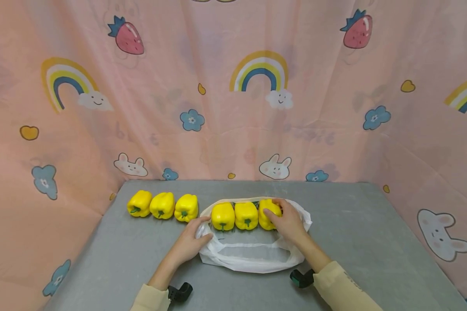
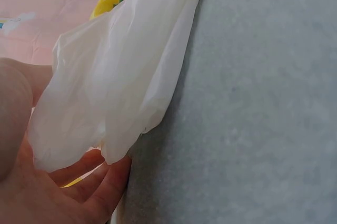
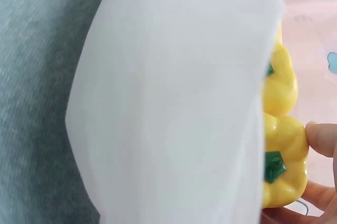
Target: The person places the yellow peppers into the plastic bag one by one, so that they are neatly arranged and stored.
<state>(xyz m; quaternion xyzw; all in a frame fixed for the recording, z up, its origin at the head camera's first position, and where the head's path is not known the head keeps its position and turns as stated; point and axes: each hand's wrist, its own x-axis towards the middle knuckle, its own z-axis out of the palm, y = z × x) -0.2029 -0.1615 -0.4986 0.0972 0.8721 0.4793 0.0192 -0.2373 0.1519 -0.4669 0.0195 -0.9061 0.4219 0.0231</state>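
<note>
A white plastic bag [image 1: 253, 264] lies spread on the grey table with its mouth wide. Within its rim three yellow bell peppers stand in a row: a left one [image 1: 222, 217], a middle one [image 1: 246, 216] and a right one [image 1: 267, 211]. My right hand [image 1: 289, 219] grips the right pepper, thumb and fingers on opposite sides; in the right wrist view the bag hides part of this pepper [image 3: 288, 134]. At the bag's left edge is my left hand [image 1: 189, 240], thumb and fingers spread apart. White film [image 2: 113, 77] drapes across that hand in the left wrist view, covering part of it.
Three more yellow bell peppers [image 1: 162, 206] stand side by side left of the bag, near the table's back edge. A pink patterned curtain [image 1: 218, 142] hangs behind and at both sides of the grey table [image 1: 358, 224]. Black devices [image 1: 180, 292] sit at both wrists.
</note>
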